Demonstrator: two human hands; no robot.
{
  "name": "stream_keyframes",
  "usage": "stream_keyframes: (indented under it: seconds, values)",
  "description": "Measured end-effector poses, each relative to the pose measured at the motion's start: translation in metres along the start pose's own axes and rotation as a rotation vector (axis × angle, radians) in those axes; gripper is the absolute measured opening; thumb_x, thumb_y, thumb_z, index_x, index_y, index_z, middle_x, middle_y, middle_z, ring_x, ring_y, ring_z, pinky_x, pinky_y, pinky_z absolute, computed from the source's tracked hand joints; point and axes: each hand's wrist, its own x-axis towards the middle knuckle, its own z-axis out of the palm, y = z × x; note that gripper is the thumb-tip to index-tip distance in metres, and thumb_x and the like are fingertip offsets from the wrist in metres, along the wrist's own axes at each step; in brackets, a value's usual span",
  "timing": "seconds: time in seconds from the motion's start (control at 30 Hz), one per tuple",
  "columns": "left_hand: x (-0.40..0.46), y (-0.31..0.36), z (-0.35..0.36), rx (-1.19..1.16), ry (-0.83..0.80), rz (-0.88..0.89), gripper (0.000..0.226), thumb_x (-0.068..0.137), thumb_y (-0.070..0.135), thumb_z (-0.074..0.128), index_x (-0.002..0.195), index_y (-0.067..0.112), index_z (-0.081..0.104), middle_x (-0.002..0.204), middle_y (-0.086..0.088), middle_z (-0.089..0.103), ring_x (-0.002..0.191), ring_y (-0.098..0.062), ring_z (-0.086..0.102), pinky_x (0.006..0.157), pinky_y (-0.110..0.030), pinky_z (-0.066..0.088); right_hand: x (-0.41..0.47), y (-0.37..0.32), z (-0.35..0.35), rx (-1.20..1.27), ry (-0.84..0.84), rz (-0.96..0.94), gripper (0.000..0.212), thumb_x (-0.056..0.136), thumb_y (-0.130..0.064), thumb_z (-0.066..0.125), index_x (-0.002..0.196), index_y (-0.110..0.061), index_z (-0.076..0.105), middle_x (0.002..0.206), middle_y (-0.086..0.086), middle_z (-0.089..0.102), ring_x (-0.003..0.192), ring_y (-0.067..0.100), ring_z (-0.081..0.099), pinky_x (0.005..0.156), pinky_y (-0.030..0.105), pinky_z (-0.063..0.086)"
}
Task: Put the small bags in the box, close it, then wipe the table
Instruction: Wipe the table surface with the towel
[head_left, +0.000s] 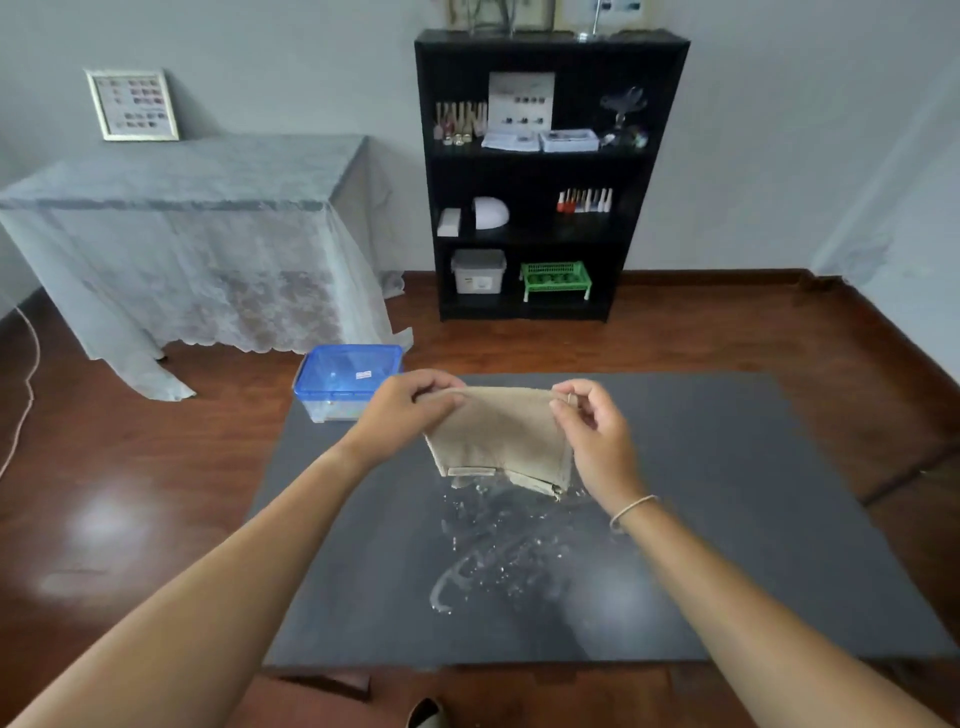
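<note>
Head view. Beige cloth (501, 434), soft woven fabric, roughly rectangular, folded, hangs at frame centre above the bench (727, 493). Left hand (402, 410) pinches its upper left corner; right hand (595, 431) pinches the upper right corner, fingers closed on the hem. Lower edge of the cloth hangs just over a puddle (498, 551) of clear water, spattered and streaked on the bench's dark grey, smooth matte top. Box (345, 382): clear plastic body, translucent blue lid on, at the bench's far left corner, left of centre frame. Contents of the box cannot be made out. Reddish glossy wood floor (130, 493) surrounds the bench.
</note>
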Motion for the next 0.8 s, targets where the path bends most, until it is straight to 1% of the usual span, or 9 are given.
stream_keyframes:
  seconds: [0.1,0.27,0.33,0.4,0.47,0.53,0.6,0.7,0.8]
  values:
    - [0.006,0.021,0.035,-0.073,-0.017,0.018,0.015,0.083,0.02,0.066,0.077,0.034,0.069,0.082,0.017,0.069,0.076,0.006,0.059,0.073,-0.009,0.045,0.003,0.002,-0.042,0.005,0.054,-0.019,0.017,0.089,-0.009,0.057,0.088,-0.026,0.058,0.067,-0.002,0.043,0.059,0.001,0.042,0.059,0.011,0.037]
    - [0.014,0.021,0.095,-0.163,-0.067,-0.074,0.011,0.083,0.023,0.066,0.081,0.033,0.072,0.062,0.02,0.066,0.056,0.007,0.055,0.053,-0.009,0.043,0.013,0.027,-0.096,-0.112,0.117,0.044,0.015,0.088,-0.015,0.058,0.088,-0.03,0.059,0.069,-0.004,0.046,0.06,0.002,0.043,0.054,0.008,0.036]
    - [0.018,0.01,0.114,-0.172,-0.007,-0.141,0.014,0.085,0.018,0.063,0.086,0.03,0.07,0.068,0.017,0.067,0.06,0.003,0.057,0.059,-0.014,0.049,0.022,0.043,-0.107,-0.271,0.145,0.132,0.016,0.088,-0.015,0.057,0.102,-0.022,0.061,0.084,0.001,0.059,0.076,0.013,0.053,0.066,0.016,0.042]
    - [0.016,-0.005,0.124,-0.106,0.047,-0.219,0.015,0.087,0.019,0.061,0.099,0.023,0.068,0.084,0.008,0.065,0.072,-0.004,0.058,0.075,-0.023,0.052,0.025,0.058,-0.113,-0.471,0.155,0.238,0.031,0.089,-0.014,0.054,0.12,-0.014,0.056,0.114,0.009,0.063,0.101,0.025,0.058,0.086,0.031,0.045]
    - [0.01,-0.025,0.125,0.011,0.077,-0.269,0.027,0.087,0.023,0.06,0.113,0.018,0.065,0.095,0.004,0.064,0.083,-0.006,0.058,0.083,-0.018,0.046,0.019,0.07,-0.113,-0.614,0.161,0.279,0.039,0.089,-0.015,0.052,0.128,-0.012,0.051,0.13,0.013,0.055,0.117,0.031,0.052,0.098,0.04,0.041]
    - [0.0,-0.043,0.119,0.095,0.092,-0.3,0.031,0.086,0.023,0.061,0.116,0.017,0.063,0.103,0.0,0.066,0.091,-0.011,0.06,0.082,-0.014,0.04,0.005,0.082,-0.099,-0.701,0.142,0.244,0.041,0.09,-0.016,0.051,0.13,-0.009,0.048,0.132,0.015,0.053,0.122,0.032,0.048,0.101,0.04,0.037]
    - [-0.01,-0.06,0.109,0.201,0.091,-0.303,0.031,0.087,0.023,0.06,0.117,0.016,0.062,0.111,-0.006,0.065,0.099,-0.019,0.06,0.086,-0.019,0.04,-0.01,0.096,-0.077,-0.78,0.076,0.255,0.047,0.091,-0.024,0.049,0.134,-0.006,0.043,0.138,0.016,0.047,0.129,0.032,0.041,0.107,0.04,0.032]
    - [-0.027,-0.087,0.085,0.382,0.107,-0.284,0.035,0.089,0.024,0.057,0.123,0.015,0.057,0.122,-0.01,0.059,0.108,-0.026,0.056,0.099,-0.027,0.037,-0.025,0.117,-0.047,-0.877,-0.021,0.456,0.067,0.093,-0.042,0.042,0.145,-0.006,0.021,0.156,0.018,0.015,0.143,0.034,0.013,0.117,0.046,0.014]
    - [-0.039,-0.113,0.058,0.563,0.135,-0.314,0.041,0.089,0.024,0.056,0.129,0.015,0.052,0.135,-0.014,0.05,0.124,-0.035,0.043,0.109,-0.039,0.03,-0.019,0.135,-0.035,-0.901,0.032,0.624,0.076,0.093,-0.05,0.035,0.147,-0.005,0.005,0.157,0.019,-0.002,0.144,0.038,0.001,0.117,0.049,0.004]
